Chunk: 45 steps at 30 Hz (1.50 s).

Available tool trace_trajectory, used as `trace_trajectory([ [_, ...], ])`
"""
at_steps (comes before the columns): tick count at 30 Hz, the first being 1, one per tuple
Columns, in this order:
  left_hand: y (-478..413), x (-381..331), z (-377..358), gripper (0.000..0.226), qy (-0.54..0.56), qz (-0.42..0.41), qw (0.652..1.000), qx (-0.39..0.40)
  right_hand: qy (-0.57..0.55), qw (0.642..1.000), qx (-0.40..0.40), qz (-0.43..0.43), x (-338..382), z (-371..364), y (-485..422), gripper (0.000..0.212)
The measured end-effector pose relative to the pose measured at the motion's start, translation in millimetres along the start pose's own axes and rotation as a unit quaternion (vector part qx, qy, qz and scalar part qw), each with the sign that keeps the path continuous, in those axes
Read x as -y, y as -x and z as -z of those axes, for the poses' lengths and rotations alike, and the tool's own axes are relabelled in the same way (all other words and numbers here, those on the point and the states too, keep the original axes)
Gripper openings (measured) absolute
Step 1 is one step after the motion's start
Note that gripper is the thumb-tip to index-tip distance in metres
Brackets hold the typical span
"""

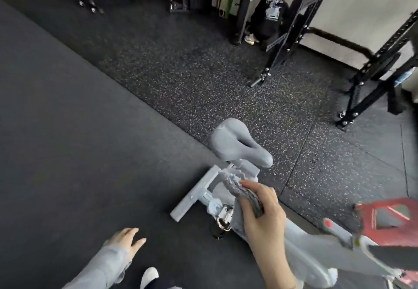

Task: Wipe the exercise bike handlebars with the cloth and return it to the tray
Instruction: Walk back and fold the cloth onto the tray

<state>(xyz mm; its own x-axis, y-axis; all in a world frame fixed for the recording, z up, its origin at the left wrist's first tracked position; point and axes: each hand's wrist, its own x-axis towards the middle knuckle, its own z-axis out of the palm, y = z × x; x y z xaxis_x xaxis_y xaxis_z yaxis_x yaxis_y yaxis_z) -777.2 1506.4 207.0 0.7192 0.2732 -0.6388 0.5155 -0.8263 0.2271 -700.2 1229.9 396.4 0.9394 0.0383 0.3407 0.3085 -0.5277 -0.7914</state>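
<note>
While the left hand (126,240) hangs with fingers apart, the right hand (263,215) fingers clamp the grey cloth (235,187) above the bike saddle (235,144).

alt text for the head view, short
The right hand grips a grey cloth above a grey exercise bike, near its saddle. The left hand hangs open and empty over the dark gym floor. Another person crouches by a black rack behind.

Dark rubber floor (67,130), smooth at left and centre, speckled (226,80) at upper right. Standing on it: pale grey exercise bike base bar (194,192) at lower centre; black rack uprights (291,28) at upper right.
</note>
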Motion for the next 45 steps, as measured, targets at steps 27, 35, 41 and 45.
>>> trace_trajectory([
  [27,-114.1,124.4,113.4,0.057,0.007,0.146,0.985,0.093,0.013,0.987,0.141,0.07,57.0,-242.3,-143.4,0.032],
  [35,-205.6,88.4,196.6,0.056,-0.023,0.121,0.99,0.067,0.031,0.991,0.12,0.042,29.1,-269.8,-228.8,0.024],
  [41,-276.9,48.7,244.6,0.056,-0.074,0.039,0.994,0.064,0.058,0.996,0.066,-0.029,2.7,-269.2,-251.5,0.022],
  [45,-328.8,27.5,273.4,0.056,-0.114,-0.012,0.991,0.075,0.096,0.992,0.021,-0.084,-9.9,-278.5,-264.3,0.023],
])
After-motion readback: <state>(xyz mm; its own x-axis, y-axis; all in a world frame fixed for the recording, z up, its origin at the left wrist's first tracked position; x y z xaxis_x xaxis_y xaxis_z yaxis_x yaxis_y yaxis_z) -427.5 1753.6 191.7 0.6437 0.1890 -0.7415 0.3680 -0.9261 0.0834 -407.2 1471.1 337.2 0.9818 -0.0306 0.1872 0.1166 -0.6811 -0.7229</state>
